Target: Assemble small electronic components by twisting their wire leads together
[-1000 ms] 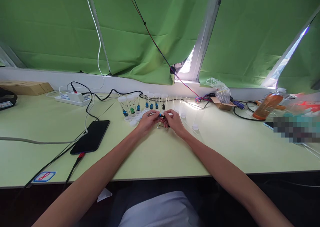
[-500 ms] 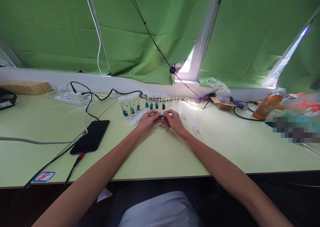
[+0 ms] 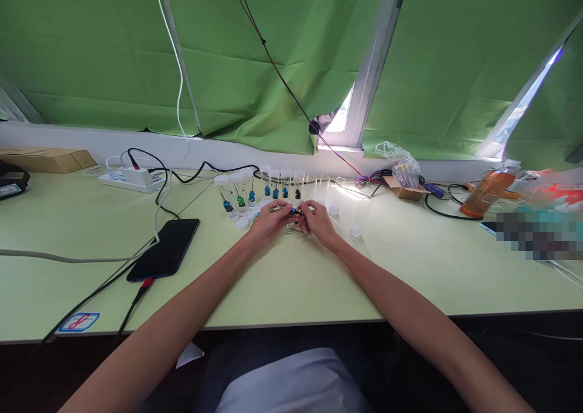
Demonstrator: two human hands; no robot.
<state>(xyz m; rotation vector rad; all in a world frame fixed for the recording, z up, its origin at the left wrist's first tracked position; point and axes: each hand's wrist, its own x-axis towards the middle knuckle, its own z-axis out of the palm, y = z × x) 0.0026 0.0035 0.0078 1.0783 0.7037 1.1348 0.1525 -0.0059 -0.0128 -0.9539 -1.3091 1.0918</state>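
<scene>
My left hand (image 3: 273,218) and my right hand (image 3: 315,217) meet over the middle of the table, fingertips pinched around a small blue-and-black part (image 3: 296,211). Its exact kind is too small to make out, and fingers cover much of it. Just below the fingertips, a thin bent metal key (image 3: 289,229) shows on the table. Beyond my hands stand several clear tubes (image 3: 224,183) with small blue, green and black pieces on thin stems inside. White round caps (image 3: 242,224) lie by my left hand; another cap (image 3: 356,232) is to the right.
A black phone (image 3: 164,249) with a cable lies at left, near a white power strip (image 3: 132,179). At right are a small cardboard box (image 3: 404,190) with a plastic bag, an orange drink bottle (image 3: 489,189) and tangled cables. Green curtains (image 3: 282,67) hang behind.
Almost nothing differs. Both hands keep the small blue-and-black part between them, with only a very slight shift of the fingers.
</scene>
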